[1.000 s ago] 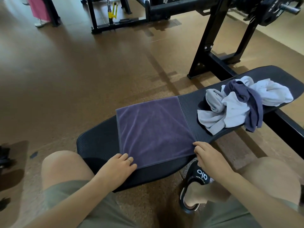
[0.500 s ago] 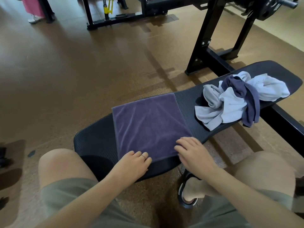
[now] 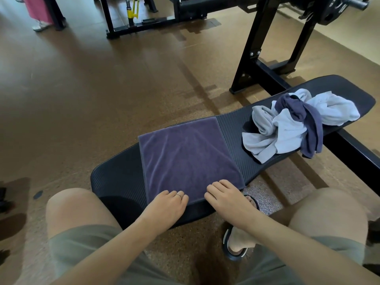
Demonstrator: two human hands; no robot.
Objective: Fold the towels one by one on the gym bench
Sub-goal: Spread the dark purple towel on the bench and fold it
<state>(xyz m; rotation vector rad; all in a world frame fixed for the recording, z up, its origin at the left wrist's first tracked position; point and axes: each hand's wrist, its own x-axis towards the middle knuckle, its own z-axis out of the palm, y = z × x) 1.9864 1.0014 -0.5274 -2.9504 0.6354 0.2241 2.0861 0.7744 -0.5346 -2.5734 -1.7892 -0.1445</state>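
Left hand [image 3: 167,204]: fingers relaxed, resting on purple towel [image 3: 188,159] at desk's [image 3: 119,182] near edge.
Right hand [image 3: 228,197]: fingers flat, touching same hem.

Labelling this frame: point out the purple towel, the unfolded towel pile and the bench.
purple towel [image 3: 185,157]: head view, middle of cloth.
unfolded towel pile [image 3: 287,130]: head view, pale towel.
bench [image 3: 117,177]: head view, bare pad.

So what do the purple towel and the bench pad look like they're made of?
The purple towel looks like soft microfibre or terry: matte, with a brushed nap that shows darker streaks. The bench pad looks like black moulded rubber or vinyl-covered foam, with fine parallel ribs and a dull sheen; which of the two I can't tell. Both hands, left and right, rest on the towel's near edge.
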